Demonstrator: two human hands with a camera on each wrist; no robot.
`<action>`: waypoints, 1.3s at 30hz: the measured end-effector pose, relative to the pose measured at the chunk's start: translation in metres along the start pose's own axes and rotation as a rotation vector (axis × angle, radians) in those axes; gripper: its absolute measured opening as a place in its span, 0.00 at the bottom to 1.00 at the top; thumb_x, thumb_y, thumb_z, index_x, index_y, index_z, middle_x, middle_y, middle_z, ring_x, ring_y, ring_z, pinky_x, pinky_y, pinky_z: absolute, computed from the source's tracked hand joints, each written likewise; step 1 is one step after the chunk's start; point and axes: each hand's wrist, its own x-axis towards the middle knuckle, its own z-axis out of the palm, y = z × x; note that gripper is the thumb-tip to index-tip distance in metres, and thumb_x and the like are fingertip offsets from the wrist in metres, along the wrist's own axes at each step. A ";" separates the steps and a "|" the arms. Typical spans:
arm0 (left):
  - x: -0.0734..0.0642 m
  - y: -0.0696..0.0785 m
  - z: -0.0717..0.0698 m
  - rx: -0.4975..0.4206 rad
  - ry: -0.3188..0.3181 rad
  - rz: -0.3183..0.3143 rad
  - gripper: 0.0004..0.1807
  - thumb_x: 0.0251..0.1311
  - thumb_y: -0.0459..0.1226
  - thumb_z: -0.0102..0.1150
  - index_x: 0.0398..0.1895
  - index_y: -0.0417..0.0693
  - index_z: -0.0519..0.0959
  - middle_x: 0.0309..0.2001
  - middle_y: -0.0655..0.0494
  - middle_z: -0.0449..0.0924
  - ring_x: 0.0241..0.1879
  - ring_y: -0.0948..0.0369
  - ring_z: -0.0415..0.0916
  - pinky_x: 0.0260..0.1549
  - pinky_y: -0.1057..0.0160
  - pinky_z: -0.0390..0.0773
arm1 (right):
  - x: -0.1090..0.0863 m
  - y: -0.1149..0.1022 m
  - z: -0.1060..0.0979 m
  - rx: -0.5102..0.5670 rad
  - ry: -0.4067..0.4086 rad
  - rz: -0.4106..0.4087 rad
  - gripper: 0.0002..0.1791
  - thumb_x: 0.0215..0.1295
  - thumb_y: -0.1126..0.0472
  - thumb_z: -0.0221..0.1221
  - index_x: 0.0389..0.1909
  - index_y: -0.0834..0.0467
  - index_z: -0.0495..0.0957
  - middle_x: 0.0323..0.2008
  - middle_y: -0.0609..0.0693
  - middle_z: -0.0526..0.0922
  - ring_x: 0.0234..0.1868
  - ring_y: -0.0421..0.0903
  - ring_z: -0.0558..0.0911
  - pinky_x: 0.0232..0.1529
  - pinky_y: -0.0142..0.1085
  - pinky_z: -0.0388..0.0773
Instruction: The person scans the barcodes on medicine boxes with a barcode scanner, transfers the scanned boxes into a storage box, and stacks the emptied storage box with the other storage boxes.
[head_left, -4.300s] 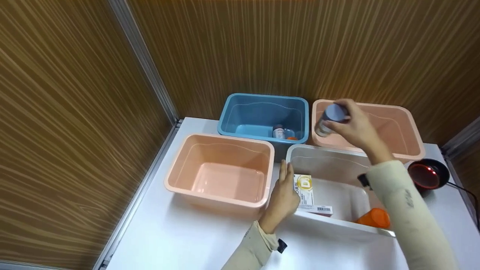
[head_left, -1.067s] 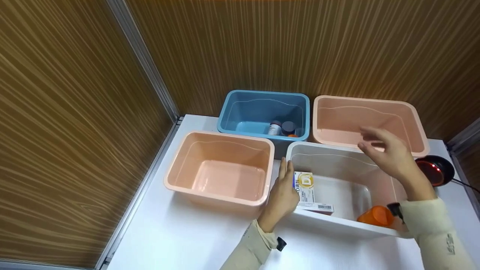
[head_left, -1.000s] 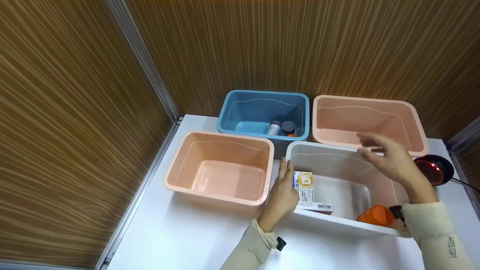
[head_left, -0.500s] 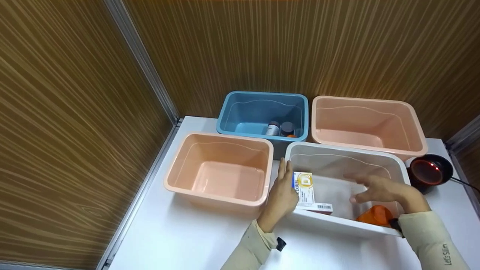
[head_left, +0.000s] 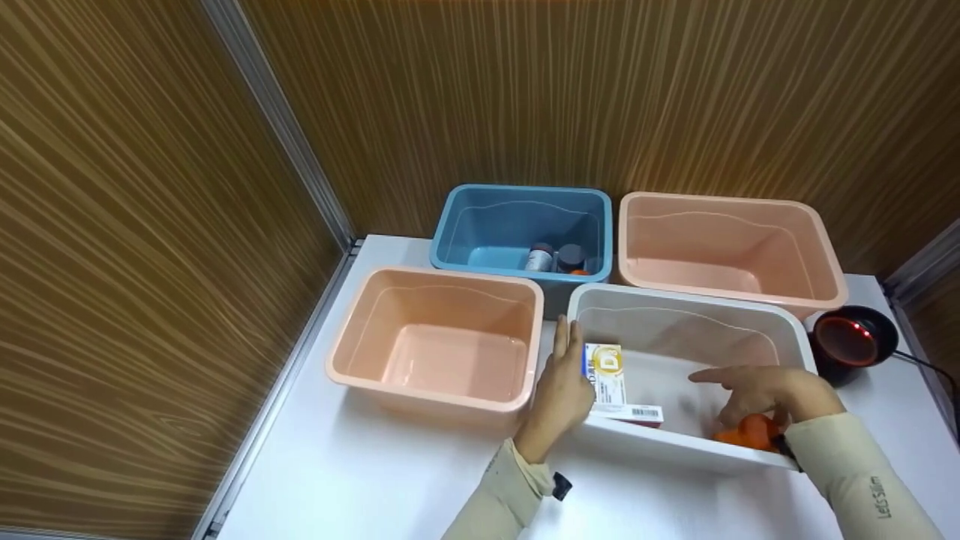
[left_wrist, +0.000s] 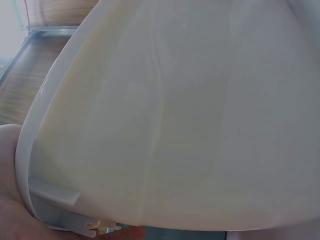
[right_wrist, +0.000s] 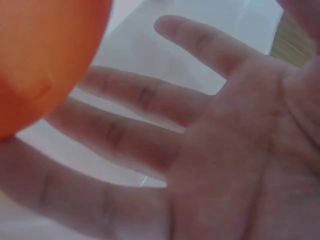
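In the head view, my left hand [head_left: 564, 394] is at the left front corner of a white bin [head_left: 690, 444], index and middle fingers extended along its side. The left wrist view shows this hand around the bin's rim [left_wrist: 42, 97]. Inside the bin, my right hand [head_left: 772, 394] reaches over an orange rounded container [head_left: 752, 433] at the right front. The right wrist view shows its fingers [right_wrist: 150, 95] spread, some touching or very near the orange surface [right_wrist: 45, 60]. A yellow-and-white D3 box [head_left: 605, 371] and a flat white box [head_left: 630, 414] lie at the bin's left.
A blue bin [head_left: 480, 195] at the back contains several small bottles [head_left: 540, 257]. Pink bins stand at the left [head_left: 450, 401] and back right [head_left: 720, 202]. A black device with red lights [head_left: 855, 341] and a cable sits right of the white bin. Wood-grain walls enclose the table.
The grey-lidded bottle once held by my right hand is now in the blue bin. That hand has come forward and down into the white bin, to the orange container. My left hand stays put.
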 end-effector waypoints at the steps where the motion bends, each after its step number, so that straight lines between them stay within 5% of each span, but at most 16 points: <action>1: 0.000 0.000 0.000 0.002 0.001 0.001 0.46 0.54 0.23 0.51 0.75 0.52 0.46 0.75 0.62 0.27 0.64 0.54 0.61 0.33 0.71 0.73 | 0.001 -0.001 0.000 -0.009 -0.009 0.001 0.46 0.45 0.58 0.71 0.69 0.51 0.63 0.62 0.72 0.58 0.52 0.64 0.64 0.33 0.55 0.75; 10: 0.000 0.002 0.000 -0.028 0.015 -0.001 0.47 0.51 0.21 0.51 0.75 0.50 0.47 0.75 0.61 0.30 0.53 0.54 0.69 0.21 0.71 0.70 | 0.008 -0.002 0.003 -0.128 -0.042 0.055 0.48 0.42 0.67 0.69 0.68 0.55 0.62 0.58 0.70 0.60 0.45 0.62 0.67 0.29 0.44 0.76; 14: 0.001 0.002 0.000 -0.029 0.004 -0.007 0.47 0.52 0.21 0.51 0.75 0.50 0.46 0.75 0.60 0.29 0.57 0.54 0.67 0.26 0.72 0.71 | 0.009 -0.002 0.004 -0.178 -0.036 0.057 0.44 0.42 0.72 0.65 0.67 0.55 0.65 0.55 0.68 0.64 0.42 0.59 0.67 0.25 0.37 0.72; 21: 0.002 0.003 0.000 -0.006 0.008 0.001 0.47 0.51 0.22 0.52 0.75 0.49 0.47 0.75 0.58 0.31 0.56 0.55 0.68 0.31 0.71 0.72 | 0.012 -0.004 0.002 -0.116 -0.012 0.067 0.36 0.47 0.69 0.61 0.63 0.55 0.69 0.50 0.69 0.64 0.41 0.61 0.68 0.30 0.50 0.77; 27: 0.001 0.002 0.000 -0.012 0.028 0.021 0.46 0.50 0.21 0.52 0.75 0.46 0.48 0.75 0.56 0.33 0.54 0.55 0.70 0.31 0.71 0.72 | 0.018 -0.005 0.002 -0.150 0.054 -0.048 0.31 0.50 0.69 0.59 0.59 0.56 0.70 0.47 0.64 0.67 0.37 0.56 0.72 0.28 0.46 0.78; 39: 0.001 0.001 -0.001 0.005 0.016 0.014 0.45 0.54 0.22 0.50 0.75 0.49 0.47 0.75 0.57 0.32 0.59 0.56 0.66 0.36 0.68 0.73 | 0.013 -0.010 -0.012 -0.387 0.356 -0.353 0.23 0.47 0.65 0.63 0.48 0.59 0.76 0.36 0.56 0.78 0.32 0.50 0.75 0.34 0.43 0.75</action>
